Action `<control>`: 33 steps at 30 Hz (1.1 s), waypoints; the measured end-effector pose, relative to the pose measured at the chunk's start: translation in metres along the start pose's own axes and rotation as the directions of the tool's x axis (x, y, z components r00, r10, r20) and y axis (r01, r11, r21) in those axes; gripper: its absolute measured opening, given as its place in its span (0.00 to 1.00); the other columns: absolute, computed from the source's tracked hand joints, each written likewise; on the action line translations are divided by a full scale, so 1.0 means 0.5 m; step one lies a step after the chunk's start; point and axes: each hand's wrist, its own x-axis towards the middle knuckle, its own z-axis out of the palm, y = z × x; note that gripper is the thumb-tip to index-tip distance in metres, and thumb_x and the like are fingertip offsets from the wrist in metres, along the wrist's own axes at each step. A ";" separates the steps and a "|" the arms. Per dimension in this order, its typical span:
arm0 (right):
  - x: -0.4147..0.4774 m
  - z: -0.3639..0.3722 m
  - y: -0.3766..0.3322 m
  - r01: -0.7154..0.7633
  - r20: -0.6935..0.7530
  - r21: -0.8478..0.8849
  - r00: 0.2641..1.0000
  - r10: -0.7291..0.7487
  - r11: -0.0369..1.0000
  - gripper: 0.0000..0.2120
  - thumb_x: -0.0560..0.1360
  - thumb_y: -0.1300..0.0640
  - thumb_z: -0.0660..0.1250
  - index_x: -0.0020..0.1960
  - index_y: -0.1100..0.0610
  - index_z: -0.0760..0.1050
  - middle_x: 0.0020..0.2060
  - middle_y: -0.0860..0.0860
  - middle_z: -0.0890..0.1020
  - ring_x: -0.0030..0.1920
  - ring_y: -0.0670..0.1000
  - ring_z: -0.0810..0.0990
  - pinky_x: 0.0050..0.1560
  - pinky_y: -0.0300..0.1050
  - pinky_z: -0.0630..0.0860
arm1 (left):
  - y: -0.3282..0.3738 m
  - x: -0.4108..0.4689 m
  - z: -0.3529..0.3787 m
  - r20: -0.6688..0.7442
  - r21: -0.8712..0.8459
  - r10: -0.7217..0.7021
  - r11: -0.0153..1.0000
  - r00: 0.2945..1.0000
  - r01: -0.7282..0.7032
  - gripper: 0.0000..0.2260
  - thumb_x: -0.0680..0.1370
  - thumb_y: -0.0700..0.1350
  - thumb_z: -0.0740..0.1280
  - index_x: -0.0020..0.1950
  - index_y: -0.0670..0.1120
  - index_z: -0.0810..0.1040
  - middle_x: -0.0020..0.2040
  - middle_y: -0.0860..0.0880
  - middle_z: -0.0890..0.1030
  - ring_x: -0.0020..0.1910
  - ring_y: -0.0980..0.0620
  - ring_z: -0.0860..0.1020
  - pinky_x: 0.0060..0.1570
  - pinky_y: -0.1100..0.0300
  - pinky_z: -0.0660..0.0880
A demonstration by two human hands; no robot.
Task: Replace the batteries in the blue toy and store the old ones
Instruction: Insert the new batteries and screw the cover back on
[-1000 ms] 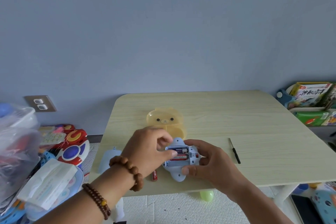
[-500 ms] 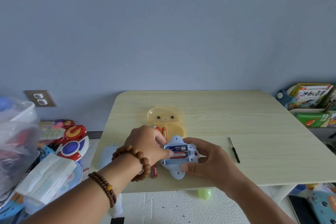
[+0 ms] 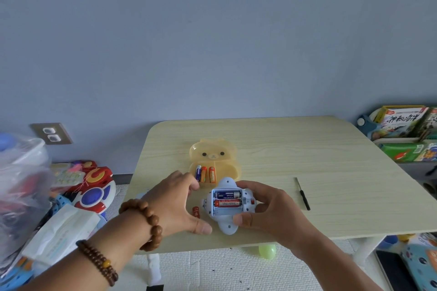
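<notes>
Blue toy (image 3: 227, 226) gripped in right hand (image 3: 272, 216) fingers, bay open with two batteries (image 3: 228, 199) inside, left hand (image 3: 175, 205) fingers wide just beside, three batteries (image 3: 204, 173) in yellow bear case (image 3: 212, 149)

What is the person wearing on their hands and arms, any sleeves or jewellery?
No sleeves show. By the left hand, the wrist carries a bracelet of large round brown wooden beads; further up the forearm sits a thinner bracelet of small dark beads with one amber bead. The right hand shows no ring, watch or band.
</notes>
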 end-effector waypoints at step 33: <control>-0.004 0.006 -0.005 -0.003 -0.019 0.008 1.000 0.004 1.000 0.29 0.64 0.59 0.84 0.62 0.44 0.81 0.52 0.46 0.88 0.49 0.54 0.88 0.55 0.52 0.84 | 0.050 0.008 0.046 -0.416 -0.128 0.442 0.837 0.795 -0.532 0.10 0.67 0.46 0.79 0.46 0.55 0.85 0.42 0.60 0.84 0.46 0.61 0.78 0.47 0.58 0.78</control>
